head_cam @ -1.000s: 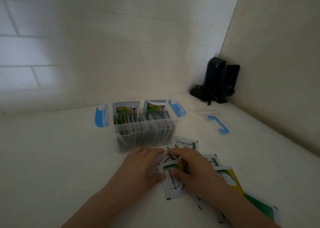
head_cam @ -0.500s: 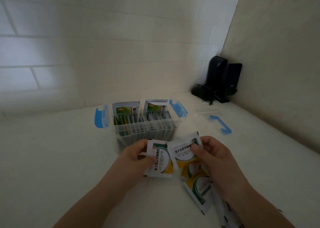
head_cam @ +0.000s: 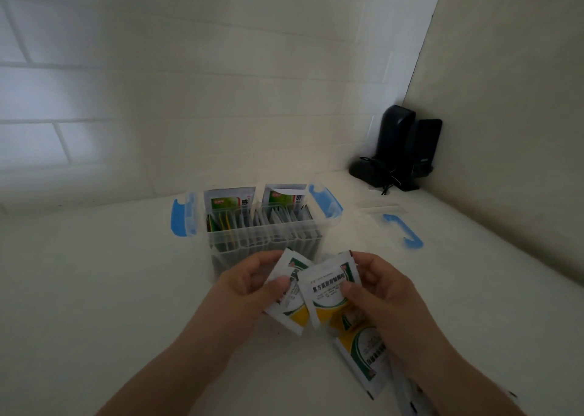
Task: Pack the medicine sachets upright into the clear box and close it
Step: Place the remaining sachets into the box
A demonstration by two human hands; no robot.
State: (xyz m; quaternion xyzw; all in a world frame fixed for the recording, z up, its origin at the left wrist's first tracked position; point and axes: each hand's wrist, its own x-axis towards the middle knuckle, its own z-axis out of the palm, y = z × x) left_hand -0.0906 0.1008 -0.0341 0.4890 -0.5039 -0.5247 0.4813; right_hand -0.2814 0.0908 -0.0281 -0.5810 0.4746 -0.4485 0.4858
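Not much to report on our end, honestly. We've got two bare forearms coming in from the bottom edge, no sleeves anywhere in view, so whatever we're wearing up top ends out of the shot. Our left hand [head_cam: 252,286] has no glove on it, no ring and no watch or band at the wrist. Same deal with our right hand [head_cam: 379,298]: bare wrist, bare fingers. Nails look short and plain, though the light is dim and soft, so we can't swear to any fine detail there.
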